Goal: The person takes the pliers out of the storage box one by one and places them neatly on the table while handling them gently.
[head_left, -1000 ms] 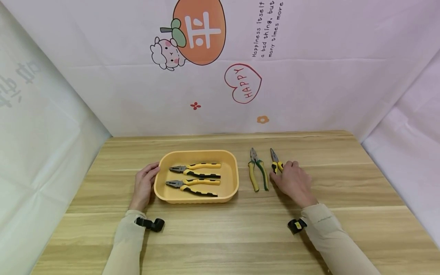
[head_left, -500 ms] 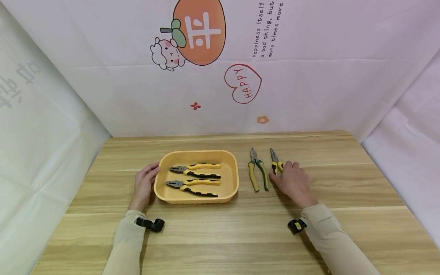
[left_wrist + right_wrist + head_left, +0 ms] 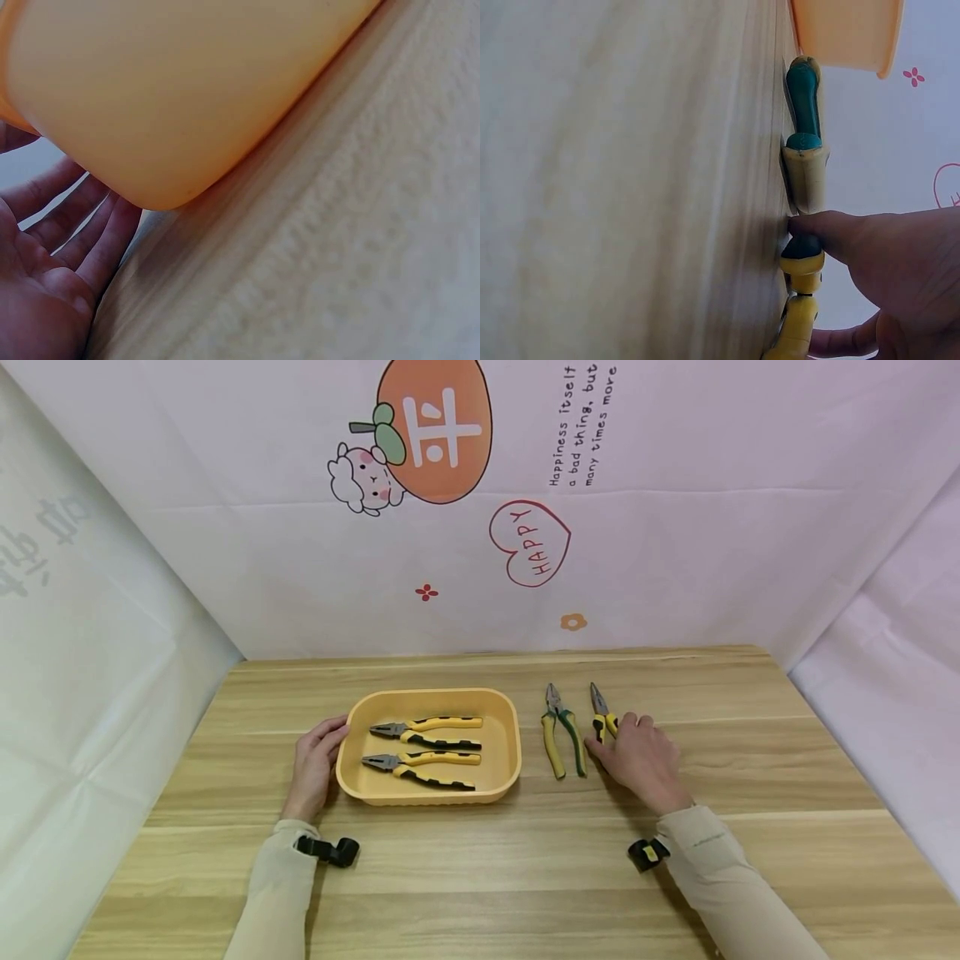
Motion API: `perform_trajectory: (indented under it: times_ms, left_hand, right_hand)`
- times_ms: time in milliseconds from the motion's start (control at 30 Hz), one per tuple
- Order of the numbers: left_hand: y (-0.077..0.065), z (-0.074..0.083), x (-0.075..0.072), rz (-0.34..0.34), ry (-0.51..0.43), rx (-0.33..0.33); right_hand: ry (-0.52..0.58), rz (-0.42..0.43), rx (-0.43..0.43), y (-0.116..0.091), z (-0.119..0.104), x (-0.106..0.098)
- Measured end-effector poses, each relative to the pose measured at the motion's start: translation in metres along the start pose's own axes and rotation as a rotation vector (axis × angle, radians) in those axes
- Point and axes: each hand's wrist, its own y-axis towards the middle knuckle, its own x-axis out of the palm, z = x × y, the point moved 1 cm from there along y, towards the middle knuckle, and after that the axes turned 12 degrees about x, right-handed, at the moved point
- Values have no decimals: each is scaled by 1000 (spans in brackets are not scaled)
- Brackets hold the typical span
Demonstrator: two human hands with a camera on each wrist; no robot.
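Observation:
My left hand (image 3: 310, 772) rests against the left end of a yellow plastic tray (image 3: 501, 739). In the left wrist view its fingers (image 3: 112, 236) lie fairly straight along the tray wall. Two combination pliers with yellow-and-black handles, one above (image 3: 442, 722) and one below (image 3: 438, 758), lie inside, heads to the left. My right hand (image 3: 643, 764) grips the handles of long-nose pliers (image 3: 599, 700) flat on the table, covering most of the handles. In the right wrist view, the thumb presses one side of the yellow handle (image 3: 802, 319), with fingers at the other side.
Green-and-yellow pliers (image 3: 550, 743) lie between the tray and my right hand, handles spread toward me. All stands on a wooden table (image 3: 480, 877). A white printed cloth (image 3: 675, 543) rises behind the table's back edge, with more cloth at both sides.

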Motion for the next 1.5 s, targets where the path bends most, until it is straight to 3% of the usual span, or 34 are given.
perform_trajectory:
  times_ms: [267,600,867,1167,1500]
  left_hand:
    - [0,0,0,2,-3,2]
    - [0,0,0,5,-3,3]
    - [1,0,0,7,-4,7]
    - [1,-1,0,8,-8,5]
    - [1,-2,0,11,-11,6]
  right_hand:
    - [7,-15,9,-1,1,-1]
    - [123,-43,16,-5,6,-11]
    - [136,33,-41,-11,5,-21]
    - [182,40,-65,-19,-1,-30]
    - [204,68,-146,-31,-15,-44]
